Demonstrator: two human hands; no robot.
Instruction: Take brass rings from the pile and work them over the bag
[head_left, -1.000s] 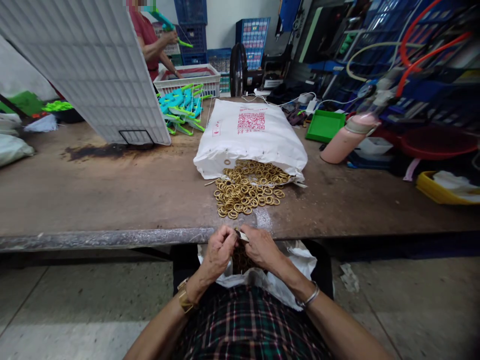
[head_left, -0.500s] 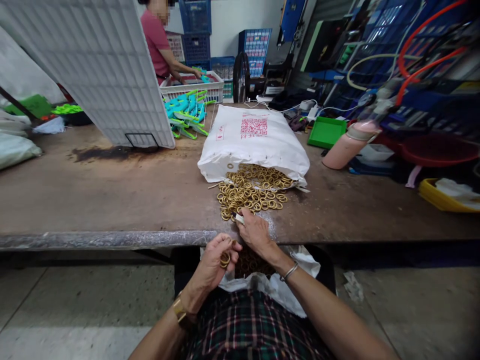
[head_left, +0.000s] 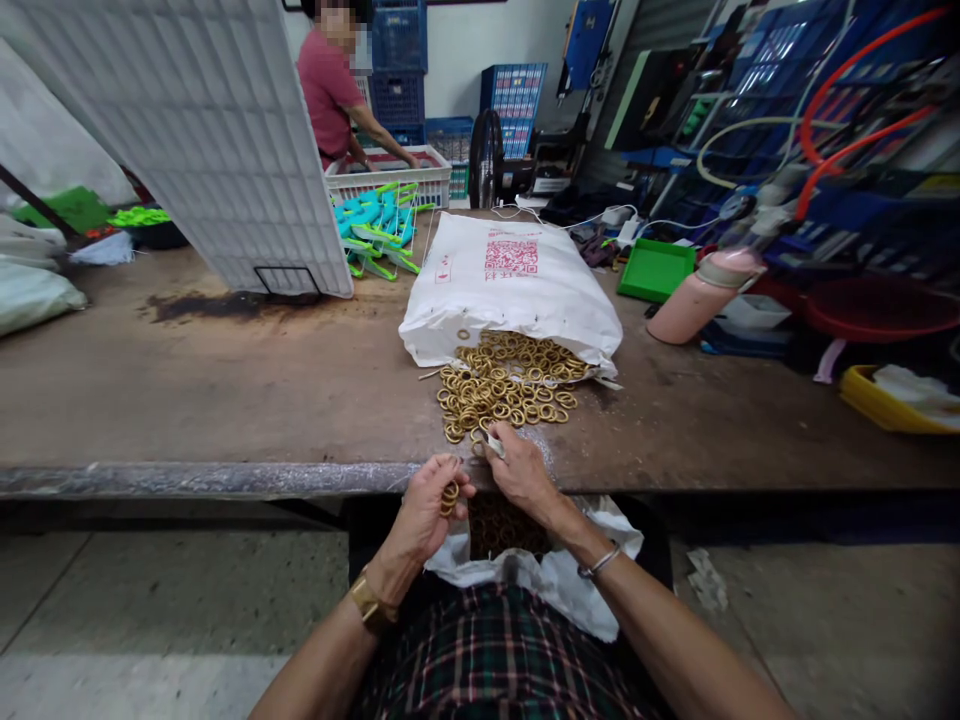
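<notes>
Several brass-coloured rings (head_left: 449,497) are held in the curled fingers of my left hand (head_left: 433,505), just in front of the table edge. My right hand (head_left: 517,468) pinches a small pale tool (head_left: 495,445) with a dark tip, beside a ring at the near side of the pile. The ring pile (head_left: 499,395) spills out of the open mouth of a white sack (head_left: 517,270) with red print. On my lap, below my hands, an open white bag (head_left: 532,570) holds many darker rings (head_left: 502,525).
A white ribbed panel (head_left: 247,150) stands at the left of the brown table (head_left: 225,400). Turquoise and green plastic pieces (head_left: 379,225) lie behind it. A pink bottle (head_left: 701,300), green tray (head_left: 656,268) and yellow tray (head_left: 892,400) are at right. A person (head_left: 330,90) reaches into a white crate (head_left: 420,185).
My left hand has risen slightly with its rings. The right hand has shifted a little right with the tool. The person at the back no longer holds a turquoise piece in view.
</notes>
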